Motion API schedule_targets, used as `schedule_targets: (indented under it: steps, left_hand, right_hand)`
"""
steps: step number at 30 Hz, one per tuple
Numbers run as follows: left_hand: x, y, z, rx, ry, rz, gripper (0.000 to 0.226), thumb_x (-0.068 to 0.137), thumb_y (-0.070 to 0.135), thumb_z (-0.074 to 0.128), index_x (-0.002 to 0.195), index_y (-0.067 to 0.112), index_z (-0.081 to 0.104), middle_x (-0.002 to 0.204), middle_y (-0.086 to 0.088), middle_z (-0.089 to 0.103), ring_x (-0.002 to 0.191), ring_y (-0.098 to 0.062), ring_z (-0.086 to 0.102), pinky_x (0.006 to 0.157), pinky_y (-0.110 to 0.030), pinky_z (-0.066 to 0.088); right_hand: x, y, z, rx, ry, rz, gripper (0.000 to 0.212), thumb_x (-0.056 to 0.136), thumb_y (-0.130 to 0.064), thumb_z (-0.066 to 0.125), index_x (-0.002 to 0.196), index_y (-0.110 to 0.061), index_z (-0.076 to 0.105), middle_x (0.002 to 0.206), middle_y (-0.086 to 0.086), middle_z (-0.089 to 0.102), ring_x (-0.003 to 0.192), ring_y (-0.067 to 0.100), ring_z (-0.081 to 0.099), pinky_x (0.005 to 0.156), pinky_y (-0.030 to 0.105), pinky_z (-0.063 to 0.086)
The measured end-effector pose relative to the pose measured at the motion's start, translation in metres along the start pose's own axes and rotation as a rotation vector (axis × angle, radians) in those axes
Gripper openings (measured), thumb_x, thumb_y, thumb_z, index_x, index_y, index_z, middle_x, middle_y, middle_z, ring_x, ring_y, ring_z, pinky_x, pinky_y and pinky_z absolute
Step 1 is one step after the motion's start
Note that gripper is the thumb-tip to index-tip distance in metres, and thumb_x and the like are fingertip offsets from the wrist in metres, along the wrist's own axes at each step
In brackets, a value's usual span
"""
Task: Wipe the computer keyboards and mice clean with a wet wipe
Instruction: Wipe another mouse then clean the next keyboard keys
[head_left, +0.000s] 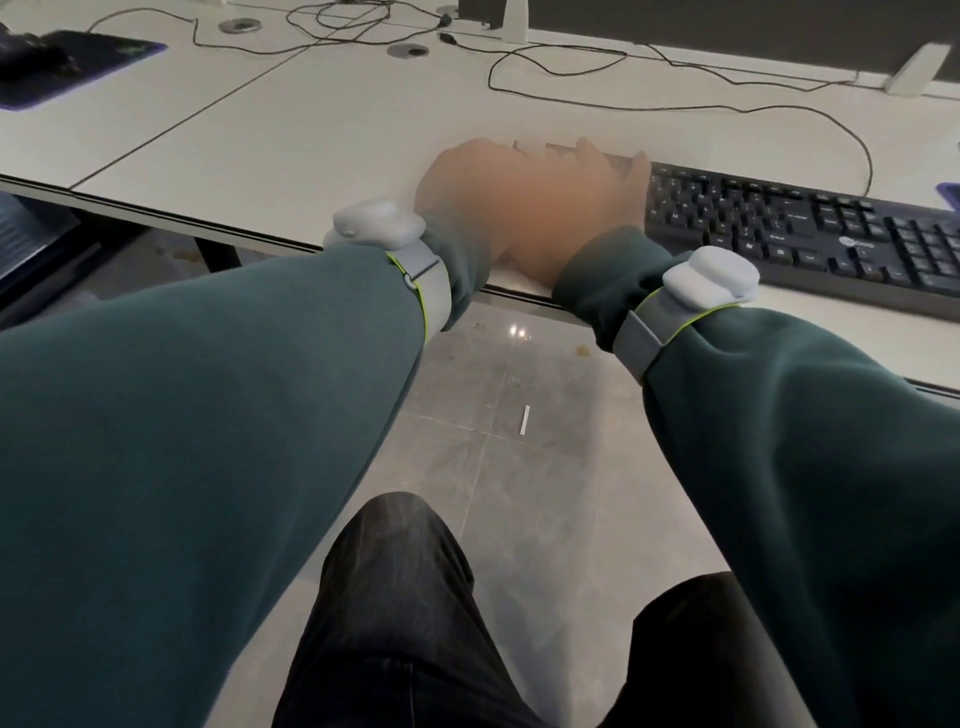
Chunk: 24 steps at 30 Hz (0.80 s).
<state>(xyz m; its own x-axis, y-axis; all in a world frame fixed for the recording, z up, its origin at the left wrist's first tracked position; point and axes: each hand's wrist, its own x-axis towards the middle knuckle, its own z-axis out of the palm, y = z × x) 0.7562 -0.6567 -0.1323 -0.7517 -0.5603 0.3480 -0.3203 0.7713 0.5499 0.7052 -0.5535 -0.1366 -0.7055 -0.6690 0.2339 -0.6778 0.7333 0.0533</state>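
At the front edge of a white desk (311, 145), a person's left hand (467, 192) and right hand (587, 208) meet over the left end of a black keyboard (810, 228). Both are smeared by blur, so their grip cannot be told, and no wet wipe can be made out between them. The keyboard lies flat near the desk edge, its cable (779, 106) looping away behind. It is likely a light, stiff plastic slab that could skate on the smooth top. Holding it down at one end or along its front rim looks safest, with gentle pressure over the loose, springy keys.
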Motion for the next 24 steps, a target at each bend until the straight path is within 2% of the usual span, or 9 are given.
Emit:
schedule_targets:
  steps: [2, 5, 9, 11, 13, 15, 17, 21, 24]
  left_hand:
    - [0.0, 0.0, 0.002, 0.051, -0.072, 0.037, 0.033, 0.091, 0.025, 0.038, 0.088, 0.012, 0.069, 0.093, -0.004, 0.067, 0.09, -0.027, 0.06, 0.073, -0.032, 0.042]
    - [-0.002, 0.0, 0.003, 0.102, -0.086, 0.088, 0.017, 0.087, 0.021, 0.041, 0.078, 0.017, 0.055, 0.085, 0.001, 0.056, 0.082, -0.024, 0.051, 0.069, -0.03, 0.034]
    - [-0.005, -0.002, 0.001, 0.12, -0.05, 0.086, 0.017, 0.08, 0.02, 0.039, 0.066, 0.012, 0.045, 0.065, 0.0, 0.044, 0.069, -0.024, 0.042, 0.056, -0.028, 0.026]
    - [-0.007, 0.0, -0.001, 0.121, -0.027, 0.071, 0.016, 0.077, 0.019, 0.037, 0.065, 0.011, 0.045, 0.058, -0.001, 0.04, 0.066, -0.024, 0.04, 0.056, -0.027, 0.03]
    - [-0.009, 0.001, -0.004, 0.103, -0.001, 0.033, 0.018, 0.078, 0.02, 0.038, 0.07, 0.016, 0.053, 0.062, 0.0, 0.048, 0.068, -0.023, 0.044, 0.064, -0.029, 0.044]
    - [-0.01, 0.002, -0.007, 0.084, 0.023, -0.007, 0.025, 0.083, 0.02, 0.041, 0.078, 0.016, 0.065, 0.079, -0.002, 0.064, 0.078, -0.025, 0.056, 0.08, -0.033, 0.053]
    - [-0.01, 0.004, -0.008, 0.079, 0.038, -0.013, 0.035, 0.086, 0.019, 0.042, 0.095, 0.01, 0.075, 0.096, -0.008, 0.073, 0.093, -0.029, 0.064, 0.086, -0.037, 0.053]
    - [-0.012, 0.004, -0.008, 0.088, 0.012, 0.038, 0.041, 0.088, 0.016, 0.041, 0.107, 0.016, 0.077, 0.108, -0.007, 0.073, 0.103, -0.03, 0.063, 0.09, -0.036, 0.051]
    - [-0.013, 0.004, -0.01, 0.086, -0.006, 0.041, 0.051, 0.078, 0.02, 0.031, 0.097, 0.014, 0.078, 0.098, -0.007, 0.075, 0.094, -0.029, 0.066, 0.087, -0.037, 0.056]
  right_hand:
    - [-0.006, 0.005, -0.002, 0.012, 0.01, 0.084, 0.065, 0.093, -0.053, 0.022, 0.154, -0.031, 0.023, 0.146, -0.005, 0.049, 0.148, 0.029, 0.02, 0.109, 0.072, 0.0]
    - [-0.014, 0.035, -0.009, 0.018, 0.032, 0.254, 0.063, 0.091, -0.041, 0.016, 0.151, -0.03, 0.031, 0.138, -0.003, 0.056, 0.147, 0.028, 0.022, 0.108, 0.073, -0.002]
    - [-0.025, 0.082, -0.022, -0.015, -0.097, 0.546, 0.065, 0.083, -0.039, 0.019, 0.138, -0.021, 0.047, 0.133, 0.004, 0.059, 0.143, 0.03, 0.028, 0.106, 0.075, -0.003]
    - [-0.02, 0.074, -0.021, -0.003, -0.113, 0.514, 0.064, 0.083, -0.04, 0.02, 0.136, -0.018, 0.049, 0.139, 0.006, 0.054, 0.144, 0.027, 0.029, 0.108, 0.074, -0.002]
    - [-0.009, 0.045, -0.016, 0.033, -0.095, 0.327, 0.064, 0.086, -0.039, 0.021, 0.14, -0.016, 0.045, 0.143, 0.007, 0.05, 0.141, 0.024, 0.035, 0.111, 0.069, 0.003]
    - [-0.002, 0.014, -0.015, 0.089, -0.12, 0.107, 0.06, 0.092, -0.036, 0.021, 0.144, -0.014, 0.041, 0.144, 0.009, 0.048, 0.138, 0.024, 0.039, 0.115, 0.063, 0.009]
    - [0.0, 0.004, -0.016, 0.113, -0.141, 0.0, 0.059, 0.097, -0.035, 0.019, 0.15, -0.013, 0.031, 0.148, 0.01, 0.044, 0.14, 0.024, 0.036, 0.117, 0.06, 0.008]
    - [-0.016, 0.05, -0.017, 0.007, -0.084, 0.194, 0.067, 0.092, -0.038, 0.012, 0.153, -0.017, 0.025, 0.145, 0.006, 0.049, 0.144, 0.024, 0.029, 0.115, 0.066, -0.004]
    - [-0.031, 0.093, -0.022, -0.038, -0.096, 0.482, 0.07, 0.085, -0.035, 0.015, 0.151, -0.019, 0.029, 0.142, 0.002, 0.053, 0.148, 0.026, 0.017, 0.109, 0.072, -0.006]
